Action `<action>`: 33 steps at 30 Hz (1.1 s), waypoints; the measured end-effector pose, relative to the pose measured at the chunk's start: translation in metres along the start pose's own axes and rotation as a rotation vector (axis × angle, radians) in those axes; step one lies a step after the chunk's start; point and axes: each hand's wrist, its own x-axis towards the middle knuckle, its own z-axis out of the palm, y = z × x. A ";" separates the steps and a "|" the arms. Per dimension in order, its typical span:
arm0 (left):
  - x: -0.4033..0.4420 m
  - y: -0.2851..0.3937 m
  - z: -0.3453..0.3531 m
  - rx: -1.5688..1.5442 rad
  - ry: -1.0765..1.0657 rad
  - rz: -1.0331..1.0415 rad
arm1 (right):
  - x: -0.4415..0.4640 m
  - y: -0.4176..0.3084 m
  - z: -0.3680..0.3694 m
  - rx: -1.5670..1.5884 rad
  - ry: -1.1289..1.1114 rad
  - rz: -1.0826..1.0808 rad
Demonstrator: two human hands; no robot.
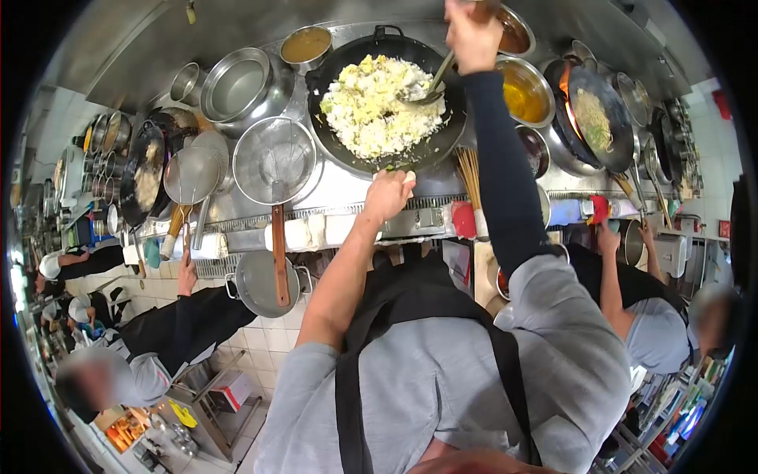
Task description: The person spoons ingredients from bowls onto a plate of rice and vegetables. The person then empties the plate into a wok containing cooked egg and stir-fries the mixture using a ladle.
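A large black wok holds a heap of fried rice with yellow egg through it. My left hand is closed at the wok's near edge, with a pale folded cloth between the fingers and the metal. High at the wok's far right, my right hand grips the handle of a ladle. The ladle's bowl rests in the right side of the rice, partly hidden by grains.
A wire strainer with a wooden handle lies left of the wok. Right of it stand a bowl of yellow oil and a bamboo brush. Co-workers on both sides tend other woks, including one with noodles over flames.
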 end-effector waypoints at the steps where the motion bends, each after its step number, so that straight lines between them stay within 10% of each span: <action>1: 0.000 0.001 -0.002 -0.029 0.049 0.042 | -0.016 0.051 0.007 -0.084 0.022 -0.103; 5: -0.004 0.007 -0.008 0.003 0.010 0.027 | 0.004 0.000 0.045 0.024 -0.225 0.400; 10: 0.009 0.012 -0.005 -0.019 0.168 0.021 | -0.033 0.055 0.059 0.197 -0.050 -0.160; 12: 0.002 0.012 -0.003 -0.011 0.165 0.041 | -0.026 0.038 0.048 0.058 -0.371 0.163; 18: -0.006 0.012 0.008 -0.035 0.210 -0.004 | -0.007 0.051 0.000 -0.034 0.008 0.004; 20: -0.001 0.017 -0.003 -0.006 0.177 -0.022 | -0.018 0.045 0.012 -0.025 -0.359 0.062; 26: -0.004 0.004 0.021 0.018 0.178 0.022 | -0.004 0.034 0.020 0.140 0.079 -0.065; 30: -0.007 0.013 0.008 -0.023 0.170 -0.019 | 0.004 0.065 0.038 -0.156 -0.230 0.042; 33: -0.005 0.016 0.006 0.015 0.170 -0.021 | -0.001 -0.011 0.062 -0.103 -0.003 0.080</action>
